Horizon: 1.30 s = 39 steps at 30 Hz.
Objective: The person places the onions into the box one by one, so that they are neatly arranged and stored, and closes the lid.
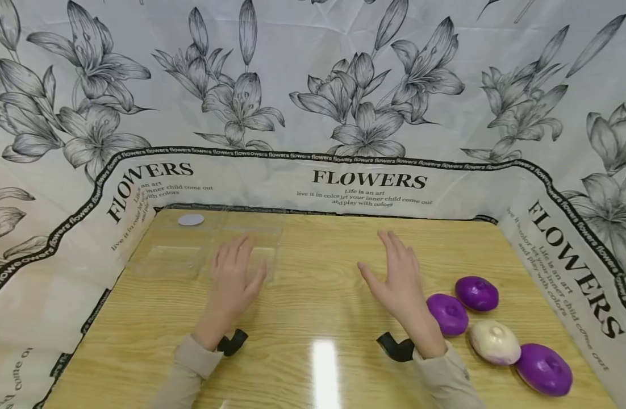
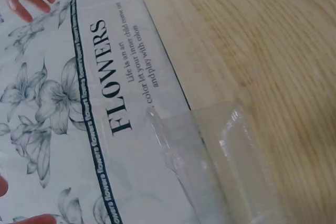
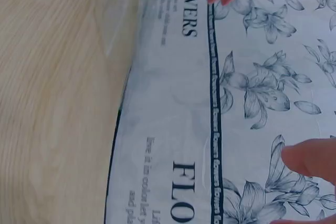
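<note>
My left hand hovers in front of a clear plastic clamshell container at the back left, overlapping its right part in the head view. Its fingers are spread loosely and hold nothing. The container lies open, with a white oval label on its back left part. My right hand is held over the table, thumb apart from the fingers, and grips nothing. Nearest to it is a purple onion. Beside that are another purple onion, a pale onion and a third purple onion.
The wood-grain table is bordered at the back and sides by a white flower-printed cloth. Black straps show at both wrists. Light glares off the table's front middle.
</note>
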### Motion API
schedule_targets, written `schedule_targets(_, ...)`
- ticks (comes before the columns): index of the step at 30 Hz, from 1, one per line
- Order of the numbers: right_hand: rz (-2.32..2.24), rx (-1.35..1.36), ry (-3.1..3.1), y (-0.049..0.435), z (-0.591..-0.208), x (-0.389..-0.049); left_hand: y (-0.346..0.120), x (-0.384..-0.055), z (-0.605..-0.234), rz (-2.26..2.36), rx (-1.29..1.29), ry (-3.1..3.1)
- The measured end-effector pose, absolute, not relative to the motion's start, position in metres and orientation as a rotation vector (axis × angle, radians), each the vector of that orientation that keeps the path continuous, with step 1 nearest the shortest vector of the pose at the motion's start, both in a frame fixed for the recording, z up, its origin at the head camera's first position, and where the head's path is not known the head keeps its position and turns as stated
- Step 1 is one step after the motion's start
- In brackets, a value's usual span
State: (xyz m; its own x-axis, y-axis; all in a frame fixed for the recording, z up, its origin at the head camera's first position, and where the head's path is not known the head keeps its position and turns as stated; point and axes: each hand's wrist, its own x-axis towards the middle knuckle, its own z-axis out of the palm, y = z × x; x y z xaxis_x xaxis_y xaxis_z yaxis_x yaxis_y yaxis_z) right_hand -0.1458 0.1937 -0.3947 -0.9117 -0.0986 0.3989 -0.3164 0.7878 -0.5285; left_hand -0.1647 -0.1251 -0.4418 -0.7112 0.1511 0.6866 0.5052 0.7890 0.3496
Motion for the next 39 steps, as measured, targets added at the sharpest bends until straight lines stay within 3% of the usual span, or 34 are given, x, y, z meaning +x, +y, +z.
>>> schedule_targets(12, 1.913, 0.230, -2.239, 0.155, -0.404, -0.162, -0.178, -0.138, -0.458, -1.471, 0.005, -1.882)
schedule_targets(22, 2.409, 0.216, -1.963, 0.099, -0.454, -0.160, -0.163, -0.117, -0.485, -1.993, 0.463, -1.683)
schedule_targets(32, 3.048, 0.399, -1.807, 0.061, -0.493, -0.169, -0.152, -0.130, -0.509, -2.154, 0.434, -1.742)
schedule_targets(39, 3.059, 0.400, -1.767, 0.044, -0.506, -0.182, -0.151, -0.146, -0.517, -2.143, 0.329, -1.714)
